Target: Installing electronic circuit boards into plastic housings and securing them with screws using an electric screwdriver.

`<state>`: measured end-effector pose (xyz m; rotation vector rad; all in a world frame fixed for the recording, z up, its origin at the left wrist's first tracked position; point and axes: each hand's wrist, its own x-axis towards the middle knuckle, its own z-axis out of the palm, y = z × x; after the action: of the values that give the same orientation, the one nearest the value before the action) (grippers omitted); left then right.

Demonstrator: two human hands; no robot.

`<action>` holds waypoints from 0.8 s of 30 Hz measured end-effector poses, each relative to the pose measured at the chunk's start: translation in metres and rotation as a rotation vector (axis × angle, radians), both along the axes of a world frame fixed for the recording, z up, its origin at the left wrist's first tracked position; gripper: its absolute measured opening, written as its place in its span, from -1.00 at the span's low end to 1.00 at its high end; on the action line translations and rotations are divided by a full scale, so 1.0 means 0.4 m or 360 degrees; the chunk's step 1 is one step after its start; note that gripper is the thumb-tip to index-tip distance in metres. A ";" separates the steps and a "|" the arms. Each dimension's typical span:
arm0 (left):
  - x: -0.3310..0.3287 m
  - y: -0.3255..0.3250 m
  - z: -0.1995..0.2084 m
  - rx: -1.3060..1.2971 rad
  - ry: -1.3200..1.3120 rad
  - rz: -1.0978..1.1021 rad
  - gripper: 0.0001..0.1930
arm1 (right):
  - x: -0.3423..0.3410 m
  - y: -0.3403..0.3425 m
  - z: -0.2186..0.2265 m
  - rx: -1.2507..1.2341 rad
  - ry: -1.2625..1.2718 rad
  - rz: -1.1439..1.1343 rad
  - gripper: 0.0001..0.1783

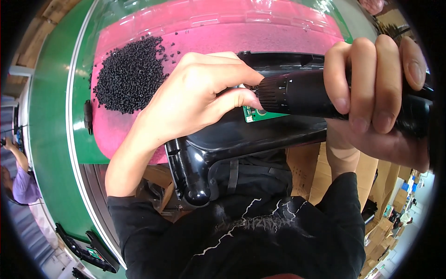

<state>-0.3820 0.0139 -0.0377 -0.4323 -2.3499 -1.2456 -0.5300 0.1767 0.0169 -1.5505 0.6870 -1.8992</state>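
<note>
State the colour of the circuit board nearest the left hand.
The circuit board is green; see the head view.

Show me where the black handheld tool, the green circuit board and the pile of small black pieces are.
Black handheld tool [306, 94]: head view, on its barrel.
Green circuit board [269, 116]: head view, on its exposed near edge.
Pile of small black pieces [130, 76]: head view, mid-heap.
</note>
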 end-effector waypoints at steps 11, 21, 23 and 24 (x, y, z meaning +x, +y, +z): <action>0.024 -0.001 0.003 -0.0427 0.0129 0.0432 -0.86 | 0.004 -0.002 -0.013 0.0031 0.0119 0.0098 -0.24; 0.036 -0.012 0.019 -0.0296 -0.0576 0.0383 -0.76 | 0.009 -0.013 -0.027 0.0016 0.0148 -0.0036 -0.25; 0.037 -0.012 -0.005 -0.0313 -0.0556 0.0340 -0.72 | 0.039 -0.007 -0.025 -0.0012 -0.0149 -0.0160 -0.31; 0.037 -0.013 -0.005 -0.0312 -0.0555 0.0341 -0.72 | 0.045 0.002 -0.013 0.0026 -0.0160 -0.0237 -0.32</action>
<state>-0.3673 0.0089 -0.0396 -0.0169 -2.7386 -1.0634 -0.5121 0.1775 0.0117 -1.4178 0.7904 -2.0597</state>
